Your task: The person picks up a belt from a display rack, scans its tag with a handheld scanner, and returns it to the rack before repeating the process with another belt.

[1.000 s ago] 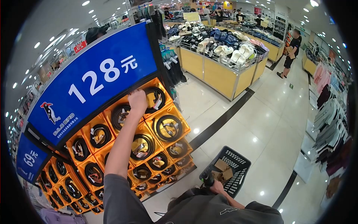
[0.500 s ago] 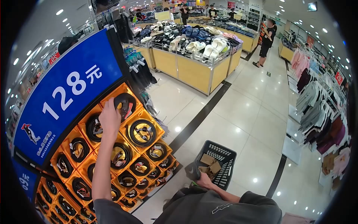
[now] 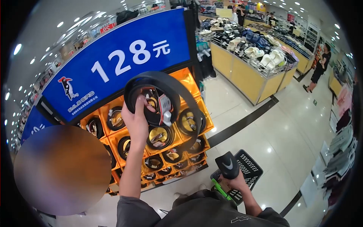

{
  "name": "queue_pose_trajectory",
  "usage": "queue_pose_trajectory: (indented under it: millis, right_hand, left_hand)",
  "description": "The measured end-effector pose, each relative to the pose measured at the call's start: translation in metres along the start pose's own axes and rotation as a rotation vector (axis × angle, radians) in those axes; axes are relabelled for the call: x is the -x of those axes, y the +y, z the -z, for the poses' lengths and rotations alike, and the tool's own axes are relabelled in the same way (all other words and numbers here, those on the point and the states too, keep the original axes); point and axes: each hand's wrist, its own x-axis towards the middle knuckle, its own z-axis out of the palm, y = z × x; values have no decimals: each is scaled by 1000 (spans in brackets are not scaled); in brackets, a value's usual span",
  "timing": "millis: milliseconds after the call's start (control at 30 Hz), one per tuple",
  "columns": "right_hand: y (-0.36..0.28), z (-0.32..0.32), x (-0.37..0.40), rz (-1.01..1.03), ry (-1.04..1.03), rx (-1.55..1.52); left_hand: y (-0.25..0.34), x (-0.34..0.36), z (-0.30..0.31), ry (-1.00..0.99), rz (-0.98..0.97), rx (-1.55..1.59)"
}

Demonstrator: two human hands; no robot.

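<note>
My left hand (image 3: 137, 122) is closed on a coiled black belt (image 3: 130, 89), lifted in front of the display. One length of the belt hangs loose in an arc to the right, and a white and red tag (image 3: 165, 106) dangles by the buckle. Below and behind it are several orange satin-lined boxes (image 3: 188, 84), most with a rolled belt inside. My right hand (image 3: 237, 182) is wrapped round the handle of a black barcode scanner (image 3: 228, 165), held low over a black plastic basket (image 3: 254, 163). A bright green strip (image 3: 220, 188) shows beside that hand.
A blue price sign (image 3: 124, 56) tops the display. Shoe bins (image 3: 242, 70) stand ahead, and a person (image 3: 320, 68) is in the aisle (image 3: 261, 128). Garment racks (image 3: 342, 151) line the right. A blurred round patch covers the lower left.
My left hand has raised the belt out from the boxes, and one end has come loose. The view has turned left, and the scanner now shows more clearly above the basket.
</note>
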Motion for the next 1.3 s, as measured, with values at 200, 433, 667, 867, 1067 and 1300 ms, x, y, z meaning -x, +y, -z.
queue_pose_trajectory:
  millis: [200,433,667,867,1067,1300]
  right_hand:
    - [-79,-8,6,22,-135,-20]
    - [-114,-46,25,480,-144,171]
    - [-169,-99,45,193,-251,63]
    - [-194,-145,62,64,-339,-92]
    - [-167,-159,85,166,-51,-44]
    - [-145,-171,66,178,-53,139]
  left_hand:
    - [-1,44,18,83,127,42]
    - [-14,92,44,222,425,342]
    - [-8,128,89,242,269,112]
    - [-2,149,119,219,239,132]
    - [10,169,153,149,212,13]
    - [34,190,179,-72,274,-133]
